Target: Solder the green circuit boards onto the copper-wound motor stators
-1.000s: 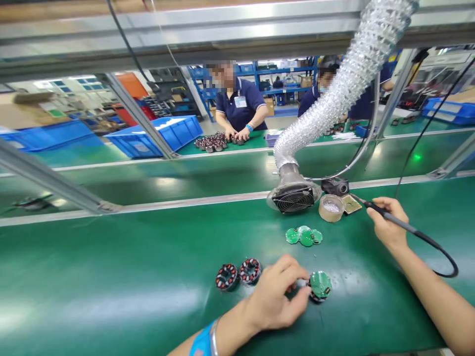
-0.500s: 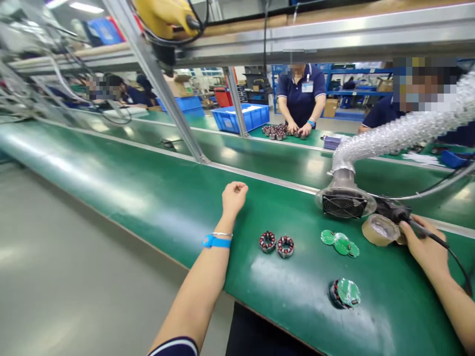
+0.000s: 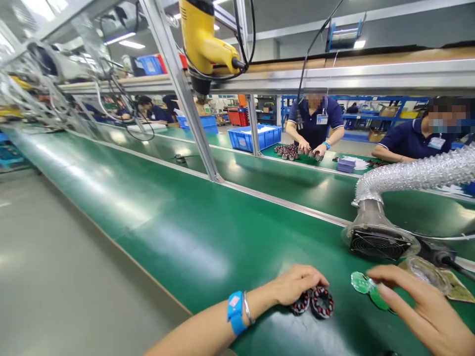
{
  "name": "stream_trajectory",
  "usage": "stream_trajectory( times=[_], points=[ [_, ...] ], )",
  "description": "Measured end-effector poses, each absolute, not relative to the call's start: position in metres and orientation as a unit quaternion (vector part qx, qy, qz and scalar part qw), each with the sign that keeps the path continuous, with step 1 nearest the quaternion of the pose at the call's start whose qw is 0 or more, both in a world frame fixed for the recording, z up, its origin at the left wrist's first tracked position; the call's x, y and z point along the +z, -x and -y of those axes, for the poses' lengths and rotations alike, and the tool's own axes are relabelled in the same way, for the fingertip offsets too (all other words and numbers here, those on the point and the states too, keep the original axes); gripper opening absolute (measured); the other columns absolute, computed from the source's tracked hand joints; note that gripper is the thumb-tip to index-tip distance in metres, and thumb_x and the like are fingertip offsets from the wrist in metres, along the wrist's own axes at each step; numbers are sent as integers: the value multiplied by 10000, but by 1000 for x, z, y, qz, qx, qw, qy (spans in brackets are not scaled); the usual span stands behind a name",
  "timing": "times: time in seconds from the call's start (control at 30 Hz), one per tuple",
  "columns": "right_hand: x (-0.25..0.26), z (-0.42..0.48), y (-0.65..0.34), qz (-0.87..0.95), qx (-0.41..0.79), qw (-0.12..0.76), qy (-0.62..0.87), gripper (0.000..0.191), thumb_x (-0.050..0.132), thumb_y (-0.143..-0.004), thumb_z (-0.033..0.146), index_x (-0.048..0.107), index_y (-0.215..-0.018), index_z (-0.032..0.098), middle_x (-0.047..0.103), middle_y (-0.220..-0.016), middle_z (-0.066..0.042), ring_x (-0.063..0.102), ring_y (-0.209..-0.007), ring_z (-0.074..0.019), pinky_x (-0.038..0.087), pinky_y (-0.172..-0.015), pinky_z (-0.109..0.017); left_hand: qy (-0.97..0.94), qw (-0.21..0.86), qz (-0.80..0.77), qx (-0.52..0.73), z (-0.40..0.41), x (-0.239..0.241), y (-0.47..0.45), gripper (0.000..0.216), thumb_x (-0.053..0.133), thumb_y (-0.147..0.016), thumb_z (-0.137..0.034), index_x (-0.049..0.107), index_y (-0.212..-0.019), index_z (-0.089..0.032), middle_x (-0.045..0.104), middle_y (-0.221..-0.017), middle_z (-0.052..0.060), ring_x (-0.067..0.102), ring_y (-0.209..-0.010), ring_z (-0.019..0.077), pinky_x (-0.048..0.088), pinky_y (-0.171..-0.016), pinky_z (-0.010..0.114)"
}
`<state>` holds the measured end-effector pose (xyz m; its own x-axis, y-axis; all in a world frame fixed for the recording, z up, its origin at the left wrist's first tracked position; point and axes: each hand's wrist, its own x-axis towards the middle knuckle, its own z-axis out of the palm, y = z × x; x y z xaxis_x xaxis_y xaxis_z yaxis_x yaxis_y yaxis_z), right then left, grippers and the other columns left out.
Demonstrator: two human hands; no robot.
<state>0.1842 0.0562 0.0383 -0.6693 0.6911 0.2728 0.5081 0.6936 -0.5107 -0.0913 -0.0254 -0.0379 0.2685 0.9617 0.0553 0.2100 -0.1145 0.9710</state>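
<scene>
Two ring-shaped motor stators with red and dark windings stand side by side on the green bench. My left hand (image 3: 299, 284), with a blue wrist strap, curls over the left stator (image 3: 301, 304), its fingertips reaching the back of the right stator (image 3: 322, 302). The left fingertips are partly hidden behind the rings. Over to the right, my right hand (image 3: 426, 306) is at the round green circuit boards (image 3: 359, 282), thumb and forefinger apart above them. It partly covers the boards. Only a sliver of another dark part (image 3: 391, 353) shows at the bottom edge.
A fan hood (image 3: 380, 242) on a silver duct (image 3: 419, 173) stands behind my right hand. Beside it lie a tape roll (image 3: 426, 274) and a black corded device (image 3: 438, 251). A yellow heat gun (image 3: 204, 44) hangs overhead. Co-workers sit or stand across the bench, near a blue bin (image 3: 256, 138).
My left hand has come across to the stators. My right hand has left the black corded device and moved to the circuit boards. The view has tilted upward and turned left.
</scene>
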Motion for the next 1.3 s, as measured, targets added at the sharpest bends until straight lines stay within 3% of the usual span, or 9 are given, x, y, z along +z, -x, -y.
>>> stream_trajectory(
  times=[0.17, 0.3, 0.4, 0.8, 0.9, 1.0, 1.07, 1.13, 1.3],
  points=[
    [69, -88, -64, 931, 207, 58, 296, 391, 497, -916, 411, 547, -1241, 199, 619, -1247, -92, 630, -1049, -213, 536, -877, -333, -606, 358, -565, 430, 5, -41, 140, 412, 617, -824, -476, 670, -1119, -192, 686, -1094, 82, 651, -975, 217, 524, -859, 315],
    [52, -117, -7, 934, 153, 31, 320, 478, 611, -878, 387, 519, -1282, 147, 567, -1312, -133, 541, -1210, -253, 456, -1016, -408, -508, 270, -678, 459, -25, -51, 215, 426, 632, -825, -364, 583, -1190, -149, 619, -1179, 141, 634, -1009, 236, 519, -902, 382],
    [35, -136, 27, 922, 95, 15, 376, 386, 601, -912, 368, 549, -1235, 163, 566, -1275, -103, 569, -1139, -246, 484, -955, -476, -477, 228, -727, 437, -46, -56, 264, 424, 684, -810, -324, 582, -1175, -135, 606, -1178, 144, 626, -1013, 238, 498, -949, 417],
    [6, -249, 107, 829, -4, 28, 559, 365, 582, -928, 361, 543, -1236, 169, 575, -1239, -90, 605, -1053, -220, 533, -874, -437, -562, 152, -761, 287, -205, -41, 356, 414, 579, -925, -336, 512, -1298, -170, 503, -1351, 119, 535, -1183, 278, 471, -975, 515],
    [-1, -268, 129, 837, -7, 37, 546, 374, 582, -927, 361, 537, -1247, 172, 567, -1255, -92, 600, -1066, -225, 529, -883, -444, -595, 152, -752, 239, -244, -34, 358, 611, 626, -882, -382, 387, -1421, -221, 334, -1500, 131, 400, -1319, 349, 382, -1047, 587],
    [-8, -283, 157, 850, -1, 37, 525, 370, 582, -928, 361, 539, -1243, 171, 570, -1249, -92, 603, -1058, -222, 532, -877, -440, -627, 157, -740, 184, -273, -29, 357, 1108, 860, -574, -453, 243, -1489, -356, 149, -1583, 114, 266, -1374, 466, 358, -1045, 622],
    [-13, -291, 172, 861, 8, 35, 508, 363, 580, -929, 359, 543, -1238, 172, 574, -1242, -90, 606, -1050, -218, 535, -871, -434, -646, 159, -732, 149, -285, -28, 359, 1213, 927, -408, -400, 308, -1451, -418, 208, -1567, 86, 319, -1336, 492, 383, -1021, 622],
    [-18, -297, 182, 869, 18, 35, 493, 356, 577, -931, 359, 546, -1235, 175, 574, -1244, -90, 606, -1050, -216, 534, -874, -432, -663, 151, -723, 124, -289, -30, 362, 1025, 900, -503, -395, 407, -1401, -390, 326, -1512, 73, 407, -1292, 437, 396, -1018, 609],
    [-27, -303, 193, 867, 26, 36, 496, 370, 580, -929, 362, 540, -1243, 173, 569, -1251, -91, 601, -1062, -223, 530, -881, -441, -664, 98, -733, 106, -282, -37, 370, 430, 573, -926, -342, 495, -1317, -180, 481, -1373, 121, 522, -1193, 281, 463, -981, 518]
  ],
)
